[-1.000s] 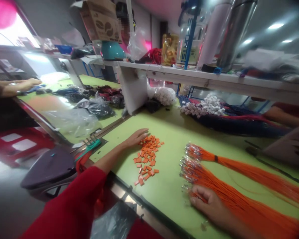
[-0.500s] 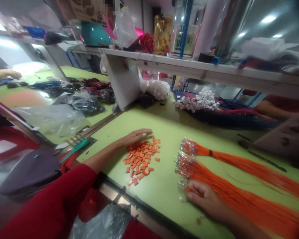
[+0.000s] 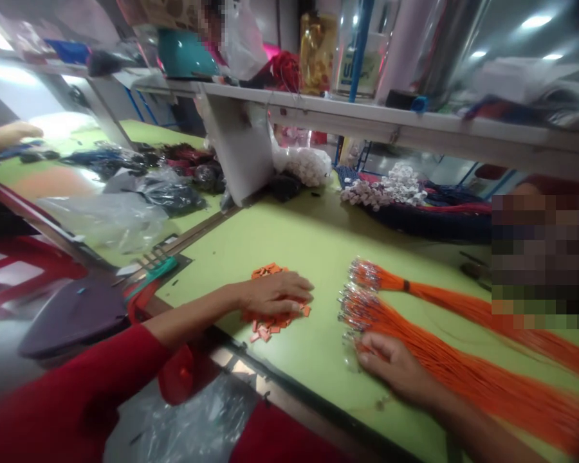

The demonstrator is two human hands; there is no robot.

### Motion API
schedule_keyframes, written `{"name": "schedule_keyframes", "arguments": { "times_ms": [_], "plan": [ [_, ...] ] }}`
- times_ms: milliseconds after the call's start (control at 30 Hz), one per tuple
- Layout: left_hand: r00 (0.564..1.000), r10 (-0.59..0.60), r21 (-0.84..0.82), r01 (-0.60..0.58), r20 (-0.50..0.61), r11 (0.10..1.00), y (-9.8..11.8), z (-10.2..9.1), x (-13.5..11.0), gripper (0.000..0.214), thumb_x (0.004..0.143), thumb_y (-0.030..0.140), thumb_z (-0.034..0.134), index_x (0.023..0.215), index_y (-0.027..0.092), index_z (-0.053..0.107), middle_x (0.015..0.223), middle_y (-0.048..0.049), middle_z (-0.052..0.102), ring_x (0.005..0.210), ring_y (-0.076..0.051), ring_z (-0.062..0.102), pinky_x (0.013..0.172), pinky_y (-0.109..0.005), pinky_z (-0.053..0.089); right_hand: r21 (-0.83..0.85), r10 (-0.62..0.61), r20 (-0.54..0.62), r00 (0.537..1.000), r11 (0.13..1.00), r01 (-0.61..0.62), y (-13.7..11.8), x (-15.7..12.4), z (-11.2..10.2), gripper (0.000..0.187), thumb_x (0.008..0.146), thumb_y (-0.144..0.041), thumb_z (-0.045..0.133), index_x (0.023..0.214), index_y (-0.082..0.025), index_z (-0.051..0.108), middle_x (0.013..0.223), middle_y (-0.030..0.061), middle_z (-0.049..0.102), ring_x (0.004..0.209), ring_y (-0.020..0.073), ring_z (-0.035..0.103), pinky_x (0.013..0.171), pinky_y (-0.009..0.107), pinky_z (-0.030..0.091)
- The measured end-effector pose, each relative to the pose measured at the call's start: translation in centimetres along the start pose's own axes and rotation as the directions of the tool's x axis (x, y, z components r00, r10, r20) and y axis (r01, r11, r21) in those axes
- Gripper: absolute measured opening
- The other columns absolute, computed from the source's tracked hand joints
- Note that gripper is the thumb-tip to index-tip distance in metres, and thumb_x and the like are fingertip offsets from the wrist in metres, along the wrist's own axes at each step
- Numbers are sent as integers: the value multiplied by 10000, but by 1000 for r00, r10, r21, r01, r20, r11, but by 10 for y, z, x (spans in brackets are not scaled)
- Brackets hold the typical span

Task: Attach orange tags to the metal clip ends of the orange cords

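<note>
My left hand (image 3: 275,294) lies cupped over a pile of small orange rectangular pieces (image 3: 269,326), hiding most of them. Whether its fingers grip any pieces is hidden. To the right, two long bundles of orange wires (image 3: 448,366) with bare metal ends (image 3: 353,310) lie on the green table (image 3: 318,244). My right hand (image 3: 395,368) sits at the lower bundle's ends, its fingers pinching a few wires.
A white shelf (image 3: 367,119) runs along the table's far side, holding bottles and jars. Beyond it lie bagged dark cables (image 3: 168,193) and white-tipped bundles (image 3: 386,196). A co-worker's hand (image 3: 9,132) rests at far left. A pixelated patch hides the right edge.
My left hand has moved from behind the orange pieces onto the pile, which now looks pushed together beneath it. My right hand stays at the wire ends. The view has tilted slightly.
</note>
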State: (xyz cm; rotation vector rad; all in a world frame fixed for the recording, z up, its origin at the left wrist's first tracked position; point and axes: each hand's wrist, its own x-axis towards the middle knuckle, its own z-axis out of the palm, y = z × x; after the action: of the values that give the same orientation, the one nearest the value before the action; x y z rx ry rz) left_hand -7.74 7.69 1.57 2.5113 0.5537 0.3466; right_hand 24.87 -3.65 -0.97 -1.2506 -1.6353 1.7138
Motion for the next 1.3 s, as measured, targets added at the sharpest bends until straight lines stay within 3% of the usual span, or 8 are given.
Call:
{"name": "schedule_keyframes", "arguments": {
  "times_ms": [200,367,600,833,933,1033,1133,1300],
  "plan": [
    [987,-131,296,152,-89,943,42,42,-28,734,925,515,560,1554,280,264,1612,-113,285,1485,-333,247,1215,-546,148,-38,-39,-6,999,999,38,-8,-2,2,449,836,-604,634,768,-166,560,709,-15,519,645,118,445,608,234,379],
    [967,-160,380,226,-198,897,44,71,-24,596,979,424,483,1529,252,330,1609,-119,291,1485,-337,245,1213,-547,152,-98,-39,-26,999,995,36,2,-1,0,440,857,-604,610,783,-173,566,706,-15,505,638,122,432,590,234,373],
    [965,-95,429,194,-243,882,32,66,-24,398,994,298,416,1360,205,540,1473,-138,518,1390,-291,434,1199,-489,231,-164,-65,-45,997,985,57,18,1,-5,398,866,-565,622,815,-170,611,755,9,554,694,144,475,637,250,418],
    [956,-96,421,211,-278,882,38,55,-31,378,997,323,432,1342,222,549,1461,-131,528,1405,-280,410,1207,-496,211,-178,-70,-94,993,983,53,13,1,-1,435,813,-611,655,798,-177,630,723,7,558,660,150,492,609,258,435],
    [909,-195,371,336,-369,866,46,54,-51,500,1004,387,428,1484,250,381,1578,-109,370,1469,-282,292,1217,-508,175,-240,-111,-95,989,967,85,8,-3,3,429,845,-604,622,772,-182,607,711,-2,537,660,147,482,620,255,426],
    [799,-350,296,529,-488,795,42,63,-76,781,946,534,506,1573,227,156,1642,-149,185,1494,-375,177,1200,-581,160,-327,-170,-68,983,935,139,7,-8,5,399,893,-563,574,761,-186,579,693,-10,500,660,143,458,626,253,399],
    [783,-420,272,574,-459,773,27,73,-89,940,882,636,545,1582,201,95,1643,-188,140,1482,-421,180,1188,-591,182,-395,-231,-42,972,897,196,8,-9,5,352,926,-497,542,761,-187,564,693,-12,487,659,140,450,626,253,383],
    [766,-459,278,608,-450,744,14,68,-74,849,909,608,514,1561,169,194,1616,-211,225,1468,-428,222,1164,-622,209,-419,-245,-124,961,891,174,12,-3,6,324,920,-484,543,777,-193,548,676,-26,462,625,133,430,586,239,369]
  ]
}}
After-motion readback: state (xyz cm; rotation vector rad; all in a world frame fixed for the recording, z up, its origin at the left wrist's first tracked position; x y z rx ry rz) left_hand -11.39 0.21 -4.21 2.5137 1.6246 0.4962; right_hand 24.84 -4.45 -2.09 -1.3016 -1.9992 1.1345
